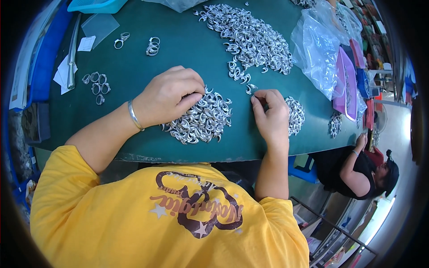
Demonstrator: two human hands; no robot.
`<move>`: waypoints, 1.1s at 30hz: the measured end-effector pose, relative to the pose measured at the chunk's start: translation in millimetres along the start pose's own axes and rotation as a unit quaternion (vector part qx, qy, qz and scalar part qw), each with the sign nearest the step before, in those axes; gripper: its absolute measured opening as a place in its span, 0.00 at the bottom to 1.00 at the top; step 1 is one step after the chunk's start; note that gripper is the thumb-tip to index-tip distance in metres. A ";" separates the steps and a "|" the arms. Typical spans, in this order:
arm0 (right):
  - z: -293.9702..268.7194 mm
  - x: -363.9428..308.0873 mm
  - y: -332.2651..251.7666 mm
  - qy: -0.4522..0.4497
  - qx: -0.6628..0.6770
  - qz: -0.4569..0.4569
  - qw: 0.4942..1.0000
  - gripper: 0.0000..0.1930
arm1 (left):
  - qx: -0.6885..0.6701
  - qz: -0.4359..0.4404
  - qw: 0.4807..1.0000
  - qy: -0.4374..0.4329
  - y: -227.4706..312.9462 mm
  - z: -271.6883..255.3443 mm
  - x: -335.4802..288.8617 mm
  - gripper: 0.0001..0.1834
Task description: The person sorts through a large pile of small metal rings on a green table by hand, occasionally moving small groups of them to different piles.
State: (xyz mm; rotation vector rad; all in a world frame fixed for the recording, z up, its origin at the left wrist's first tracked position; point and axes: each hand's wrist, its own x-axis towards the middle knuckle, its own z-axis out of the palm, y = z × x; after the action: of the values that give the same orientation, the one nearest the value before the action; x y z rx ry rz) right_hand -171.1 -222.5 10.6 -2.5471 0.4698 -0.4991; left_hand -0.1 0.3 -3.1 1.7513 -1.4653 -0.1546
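Small curved, crescent-like silver metal pieces lie in a pile [201, 123] in front of me. My left hand [170, 94], with a metal bangle [135, 115] at the wrist, rests over the pile's far left side. Its thumb and fingers are pinched together at the pile; what they hold is hidden. To the right, my right hand [273, 114] is closed in a pinch, its thumb and forefinger at a small curved silver piece [250, 88]. A smaller pile [295, 117] sits just right of that hand, partly hidden by it.
A large pile [254, 38] of similar pieces spreads at the far side of the green table [134, 82]. Rings [96, 85] and a tapered metal rod [73, 58] lie at left. Plastic bags [315, 49] and a pink tray [342, 85] stand right, near another person [357, 172].
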 end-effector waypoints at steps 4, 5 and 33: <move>-8.8 -9.4 -1.6 -0.010 0.061 0.043 0.997 0.04 | 0.003 0.002 1.000 0.002 0.9 -0.6 0.7 0.03; -10.6 -8.1 -3.4 0.003 0.043 0.052 0.998 0.05 | 0.003 0.003 1.000 0.004 1.4 -0.9 0.7 0.03; 14.7 -16.8 -20.6 0.020 0.024 -0.020 0.999 0.03 | 0.009 -0.015 1.000 -0.014 0.3 -2.1 -1.3 0.03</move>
State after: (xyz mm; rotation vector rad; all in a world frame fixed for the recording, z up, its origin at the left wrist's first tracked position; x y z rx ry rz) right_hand -174.7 -192.8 5.4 -2.5094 0.4166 -0.5691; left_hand 0.4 2.5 -2.1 1.7929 -1.4646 -0.1819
